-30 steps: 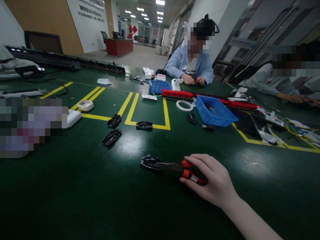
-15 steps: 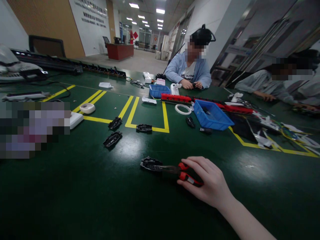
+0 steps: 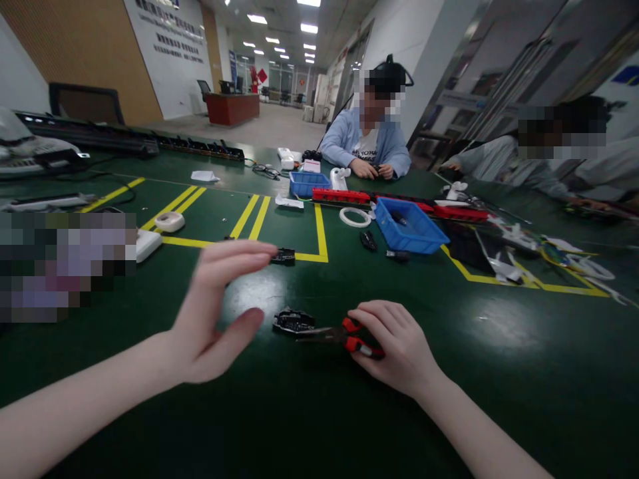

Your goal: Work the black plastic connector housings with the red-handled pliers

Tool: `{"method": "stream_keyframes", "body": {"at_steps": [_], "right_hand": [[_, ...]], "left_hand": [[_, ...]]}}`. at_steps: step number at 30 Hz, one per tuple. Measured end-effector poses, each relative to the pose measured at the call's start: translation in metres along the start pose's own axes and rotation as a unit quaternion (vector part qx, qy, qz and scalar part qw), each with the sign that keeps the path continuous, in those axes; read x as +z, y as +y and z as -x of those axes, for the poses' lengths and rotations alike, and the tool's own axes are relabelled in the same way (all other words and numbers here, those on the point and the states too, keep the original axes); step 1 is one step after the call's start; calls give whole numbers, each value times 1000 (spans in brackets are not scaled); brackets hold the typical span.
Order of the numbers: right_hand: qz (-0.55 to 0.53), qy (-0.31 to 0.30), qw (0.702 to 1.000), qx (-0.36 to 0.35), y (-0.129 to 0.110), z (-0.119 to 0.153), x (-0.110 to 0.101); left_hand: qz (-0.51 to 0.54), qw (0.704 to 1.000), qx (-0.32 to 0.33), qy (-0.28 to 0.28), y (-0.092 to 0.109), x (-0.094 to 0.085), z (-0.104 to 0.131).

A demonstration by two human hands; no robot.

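Note:
My right hand (image 3: pixel 394 342) is wrapped round the red and black handles of long-nose pliers (image 3: pixel 329 334). The pliers' metal jaws point left, close to the near edge of a black plastic part (image 3: pixel 293 320) on the green table; whether they touch it I cannot tell. My left hand (image 3: pixel 219 306) is in the air to the left of that part, thumb and fingers apart, holding nothing. Another black part (image 3: pixel 284 255) lies beyond the left fingertips, and the left hand covers the spot where more such parts lay.
A blue bin (image 3: pixel 409 226) stands at the right centre, with a roll of white tape (image 3: pixel 355 217) beside it. Loose black parts (image 3: pixel 368 240) lie near the bin. A co-worker (image 3: pixel 367 143) sits across the table. Yellow tape lines (image 3: pixel 322 233) mark the tabletop.
My left hand has come into view from the lower left, reaching toward the black part. The pliers' tips have shifted slightly to the part's near side. The camera view has turned a little.

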State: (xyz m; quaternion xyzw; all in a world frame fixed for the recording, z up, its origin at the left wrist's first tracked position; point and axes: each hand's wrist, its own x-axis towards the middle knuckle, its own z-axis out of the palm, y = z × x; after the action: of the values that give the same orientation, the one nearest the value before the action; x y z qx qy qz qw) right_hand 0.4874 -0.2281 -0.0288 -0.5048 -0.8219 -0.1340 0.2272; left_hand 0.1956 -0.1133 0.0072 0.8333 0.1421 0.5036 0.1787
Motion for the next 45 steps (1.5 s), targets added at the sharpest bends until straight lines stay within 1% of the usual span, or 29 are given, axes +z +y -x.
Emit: {"method": "stream_keyframes", "body": {"at_steps": [2,3,4,5,6,8,11,14,16,19,23,26,29,32,35,37,39,43,45], "right_hand": [[26,-3,1000,0,-1,-1,-2],[42,-6,999,-1,-2,-2,-3],[59,-10,998,-2,-3,-2,-4],[75,-15,997,-5,-3,-3,-5],[89,-18,996,-6,-4,-4,-7],[108,-26,994,-3,-6,-7,-9],[116,-46,992,17,-8,-16,-14],[130,-80,988,36,-9,-29,-17],[146,-95,984,45,-10,-38,-17],[161,-95,981,59,-14,-50,-9],[149,-88,982,77,-20,-58,7],[123,-70,987,82,-17,-53,14],[94,-37,991,86,-9,-41,13],[54,-9,994,99,-4,-30,9],[19,10,993,116,-2,-26,6],[-2,26,994,106,-2,-26,6],[-24,40,996,73,-4,-27,5],[-45,44,998,-15,-10,-26,5],[-61,55,996,-46,-14,-25,6]], "left_hand": [[-10,991,-47,-125,-2,13,6],[-19,978,-81,-192,-3,19,9],[-28,961,-116,-248,-5,25,12],[-35,949,-131,-285,-6,29,16],[-40,940,-139,-311,-8,33,18],[-46,928,-142,-343,-11,37,21],[-54,924,-128,-356,-13,39,23],[-55,929,-113,-349,-15,42,22],[-50,929,-114,-348,-17,44,21],[-48,926,-108,-358,-17,47,18],[-61,919,-68,-383,-18,52,9],[-69,914,-37,-399,-25,62,1],[-72,909,-20,-409,-34,73,-5],[-54,914,-23,-402,-41,79,-7],[-19,919,-46,-392,-42,78,-6],[7,921,-69,-382,-41,76,-4],[22,921,-79,-380,-40,75,-3],[16,914,-49,-402,-40,76,-1],[15,912,-35,-408,-41,77,0]]}}
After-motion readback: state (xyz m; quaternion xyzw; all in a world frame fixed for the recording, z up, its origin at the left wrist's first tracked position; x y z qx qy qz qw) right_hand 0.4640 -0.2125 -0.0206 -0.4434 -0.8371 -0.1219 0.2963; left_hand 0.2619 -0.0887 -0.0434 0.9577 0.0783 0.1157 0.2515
